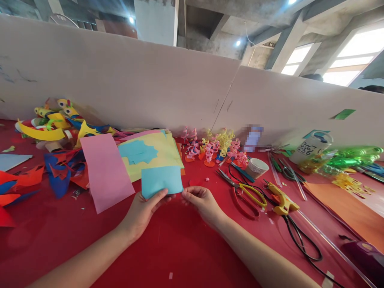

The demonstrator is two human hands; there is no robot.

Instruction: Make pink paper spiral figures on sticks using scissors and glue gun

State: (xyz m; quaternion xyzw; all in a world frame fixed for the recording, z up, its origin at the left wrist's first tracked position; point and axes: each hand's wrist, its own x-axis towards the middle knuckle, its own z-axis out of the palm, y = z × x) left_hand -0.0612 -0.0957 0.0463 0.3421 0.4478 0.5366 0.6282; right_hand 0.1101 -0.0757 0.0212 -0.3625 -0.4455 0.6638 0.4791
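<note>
A small sheet of light blue paper (pixel 162 180) is held up over the red table. My left hand (pixel 148 210) grips its lower edge, with the thumb on the front and the fingers behind. At the paper's lower right corner, my right hand (pixel 202 200) pinches with thumb and forefinger. Just behind lies a yellow sheet (pixel 174 154) with blue cut paper pieces (pixel 138 152) on top. A pink sheet (pixel 106 172) rests left of my left hand. Scissors (pixel 244 194) with red and yellow handles lie right of my right hand.
A yellow glue gun (pixel 282 200) with a black cord lies at right, near orange paper (pixel 348 208). Curled paper figures (pixel 210 148) and a paper cup (pixel 257 168) stand before the white partition (pixel 135 80). Paper crafts (pixel 57 124) are heaped at left.
</note>
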